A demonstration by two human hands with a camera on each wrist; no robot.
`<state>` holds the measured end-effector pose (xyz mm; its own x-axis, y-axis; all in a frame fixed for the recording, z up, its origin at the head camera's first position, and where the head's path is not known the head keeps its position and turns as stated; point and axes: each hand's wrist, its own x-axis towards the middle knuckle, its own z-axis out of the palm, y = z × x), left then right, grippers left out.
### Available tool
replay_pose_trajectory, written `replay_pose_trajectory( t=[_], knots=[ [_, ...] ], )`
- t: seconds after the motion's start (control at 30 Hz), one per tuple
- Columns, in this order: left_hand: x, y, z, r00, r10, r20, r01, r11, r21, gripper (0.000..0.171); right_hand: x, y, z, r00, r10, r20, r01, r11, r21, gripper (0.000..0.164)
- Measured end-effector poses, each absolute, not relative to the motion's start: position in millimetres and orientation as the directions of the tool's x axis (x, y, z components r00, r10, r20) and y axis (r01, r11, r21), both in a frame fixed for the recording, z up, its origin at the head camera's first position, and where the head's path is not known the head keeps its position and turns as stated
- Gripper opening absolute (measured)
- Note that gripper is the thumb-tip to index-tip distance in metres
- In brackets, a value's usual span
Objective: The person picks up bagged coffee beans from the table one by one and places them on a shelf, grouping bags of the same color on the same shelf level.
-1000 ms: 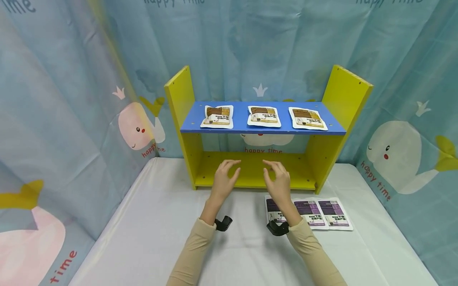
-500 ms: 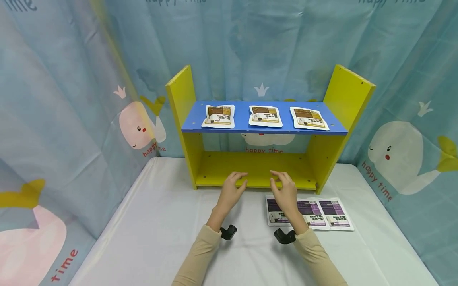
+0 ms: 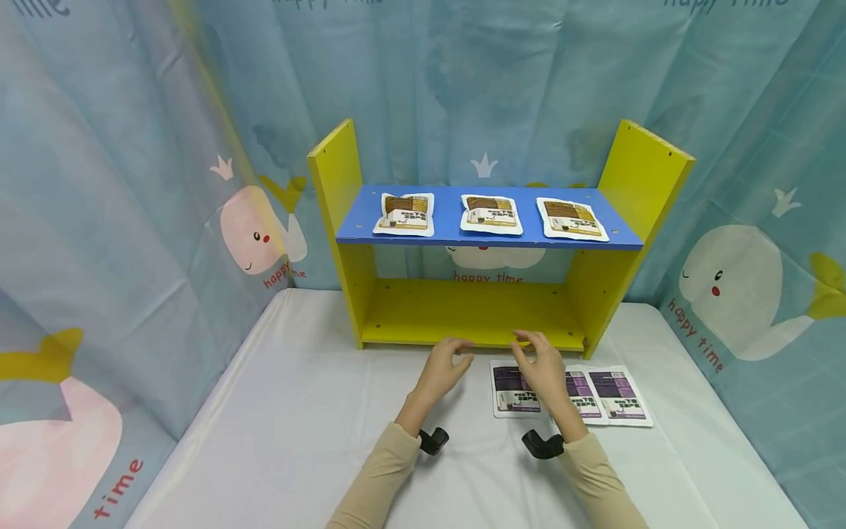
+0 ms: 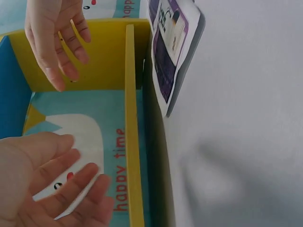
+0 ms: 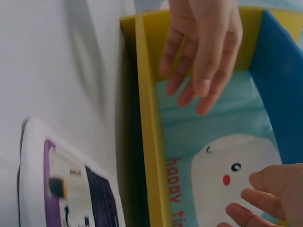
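Observation:
My left hand point(image 3: 444, 371) hovers over the white table in front of the shelf, fingers loosely bent and holding nothing. Facing it, my right hand point(image 3: 545, 371) is also unladen, above the row of purple-and-white packets. The leftmost purple packet point(image 3: 512, 389) shows mostly uncovered, lying flat. Beside it, the middle purple packet point(image 3: 584, 397) is partly hidden by my right hand and wrist. The right purple packet point(image 3: 617, 397) lies in full view. In the left wrist view, the fingers of both hands appear spread apart in the air.
A yellow shelf unit point(image 3: 472, 312) with a blue upper board point(image 3: 446, 213) stands at the back. On that board lie a left brown packet point(image 3: 405, 214), a middle brown packet point(image 3: 490, 214) and a right brown packet point(image 3: 571, 219). A patterned curtain point(image 3: 429, 88) hangs behind.
Both hands have drawn back from the shelf toward the person and shifted to the right, uncovering the leftmost purple packet. The packets have stayed in place.

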<state>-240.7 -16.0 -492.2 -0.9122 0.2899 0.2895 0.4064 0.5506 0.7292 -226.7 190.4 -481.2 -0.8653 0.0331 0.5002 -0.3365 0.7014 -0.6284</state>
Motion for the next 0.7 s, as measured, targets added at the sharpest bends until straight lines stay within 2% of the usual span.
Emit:
replay_pose_trajectory(
  t=[0.47,0.7],
  knots=[
    [-228,7,-499,-0.915,0.392,0.096,0.335,0.603,0.724,0.028,-219,229,-489,-0.971,-0.067,0.228,-0.202,0.737,-0.645,0.033],
    [-221,15,-502,-0.908,0.418,0.038,0.297,0.575,0.762,0.031,-217,244,-490,-0.985,-0.141,0.103,-0.174,0.764,-0.621,0.034]
  ],
)
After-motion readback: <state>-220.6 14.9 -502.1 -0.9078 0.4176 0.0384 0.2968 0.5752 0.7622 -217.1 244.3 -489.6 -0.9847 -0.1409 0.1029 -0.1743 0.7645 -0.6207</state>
